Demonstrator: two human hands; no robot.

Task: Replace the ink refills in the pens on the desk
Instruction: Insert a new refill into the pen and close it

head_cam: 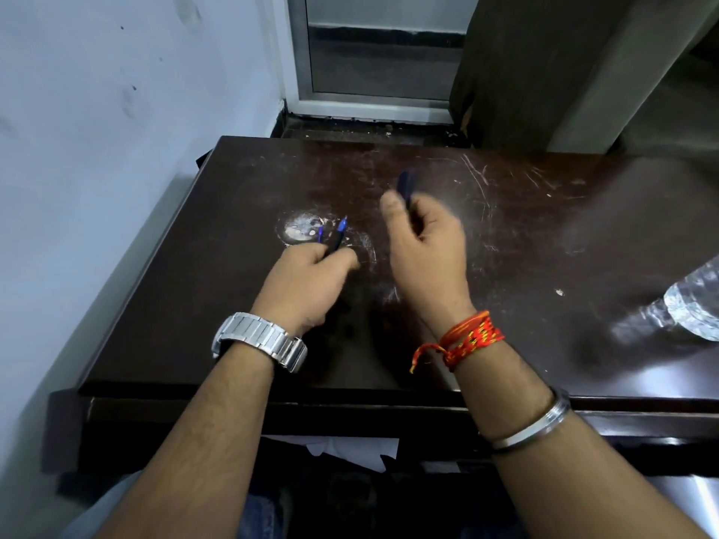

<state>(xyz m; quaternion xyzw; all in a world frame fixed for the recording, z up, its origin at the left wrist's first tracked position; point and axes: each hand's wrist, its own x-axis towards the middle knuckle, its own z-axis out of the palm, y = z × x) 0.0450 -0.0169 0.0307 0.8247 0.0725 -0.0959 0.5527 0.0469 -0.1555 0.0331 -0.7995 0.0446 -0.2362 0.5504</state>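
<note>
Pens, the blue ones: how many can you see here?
3. Two pens stick out of the left hand; one blurred pen is in the raised right hand. The hands may hide more.

Dim, cool light, and the dark desk (544, 235) throws back pale glare at its right side near the bottle (696, 305). The right hand (424, 247) smears with motion blur. Edges bow outward, wide-angle style, and the wall (97, 130) looks soft and bluish.
</note>
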